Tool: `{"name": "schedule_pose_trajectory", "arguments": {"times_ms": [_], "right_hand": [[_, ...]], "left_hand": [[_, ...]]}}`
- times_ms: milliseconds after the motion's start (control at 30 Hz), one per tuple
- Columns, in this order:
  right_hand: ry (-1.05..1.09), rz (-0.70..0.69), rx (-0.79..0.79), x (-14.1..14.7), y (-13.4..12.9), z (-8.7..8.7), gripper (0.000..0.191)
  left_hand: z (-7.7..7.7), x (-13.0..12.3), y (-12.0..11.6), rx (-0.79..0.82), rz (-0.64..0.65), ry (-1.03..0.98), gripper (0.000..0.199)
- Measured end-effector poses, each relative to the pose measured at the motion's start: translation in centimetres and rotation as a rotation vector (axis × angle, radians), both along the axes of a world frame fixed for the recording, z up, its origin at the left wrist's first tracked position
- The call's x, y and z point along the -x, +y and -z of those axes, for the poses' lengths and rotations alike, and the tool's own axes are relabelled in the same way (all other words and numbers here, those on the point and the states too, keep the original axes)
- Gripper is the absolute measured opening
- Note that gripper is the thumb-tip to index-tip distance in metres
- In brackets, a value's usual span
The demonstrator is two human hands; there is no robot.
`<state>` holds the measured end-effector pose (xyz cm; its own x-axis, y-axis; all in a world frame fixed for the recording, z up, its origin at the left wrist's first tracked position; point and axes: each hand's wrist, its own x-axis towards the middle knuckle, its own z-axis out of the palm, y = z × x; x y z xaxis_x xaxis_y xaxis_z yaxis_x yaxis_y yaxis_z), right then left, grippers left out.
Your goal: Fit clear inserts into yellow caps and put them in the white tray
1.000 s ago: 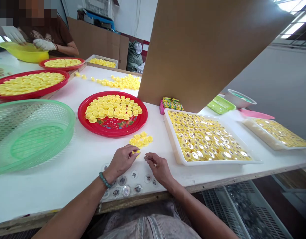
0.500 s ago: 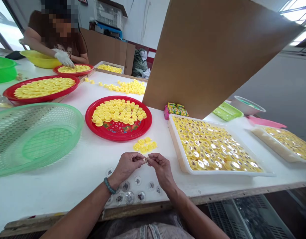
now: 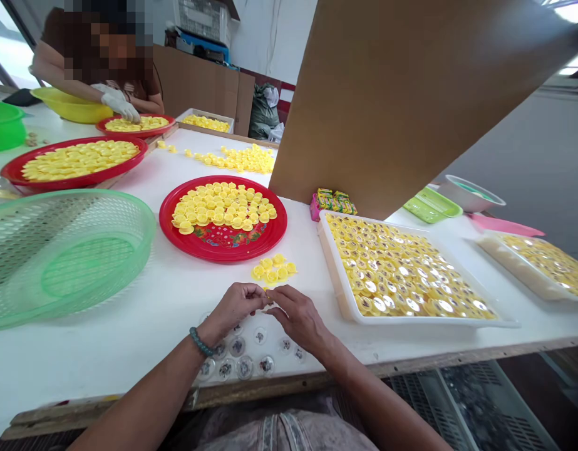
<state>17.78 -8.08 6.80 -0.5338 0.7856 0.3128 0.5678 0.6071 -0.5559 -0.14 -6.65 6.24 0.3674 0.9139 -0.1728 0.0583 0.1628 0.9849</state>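
Observation:
My left hand and my right hand meet fingertip to fingertip over the white table, pinching one small yellow cap between them. Just beyond the fingers lies a little cluster of yellow caps. Under my wrists sit several clear round domes with small dark pieces inside. A red plate carrying yellow caps stands further back. To the right, a white tray is packed with finished yellow pieces with shiny tops.
A green mesh basket is at the left. Behind it are two more red plates of caps, where another person's gloved hand works. A large cardboard sheet leans at the right, with a second white tray beyond.
My hands came together from slightly apart and now pinch the cap jointly. The other person's gloved hand moved from the yellow bowl to the far red plate.

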Motion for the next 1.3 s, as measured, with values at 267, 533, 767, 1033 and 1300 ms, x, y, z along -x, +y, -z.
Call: {"name": "schedule_pose_trajectory", "arguments": {"times_ms": [267, 533, 767, 1033, 1300], "right_hand": [[-0.019, 0.192, 0.162, -2.5, 0.3, 1.3, 0.028], [-0.040, 0.057, 0.196, -2.3, 2.7, 1.1, 0.029], [-0.192, 0.029, 0.175, -1.8, 3.1, 1.1, 0.024], [-0.274, 0.046, 0.172, -1.5, 3.3, 0.7, 0.010], [-0.482, 0.050, 0.115, -0.8, 3.2, 0.6, 0.005]], "left_hand": [[1.6, 0.1, 0.3, -0.488, -0.146, 0.635, 0.031], [3.0, -0.5, 1.1, -0.499, 0.052, 0.573, 0.019], [3.1, -0.9, 1.3, -0.436, 0.067, 0.464, 0.020], [3.4, -1.1, 1.3, -0.444, 0.052, 0.447, 0.024], [3.2, -1.2, 1.3, -0.382, 0.011, 0.436, 0.025]]}}
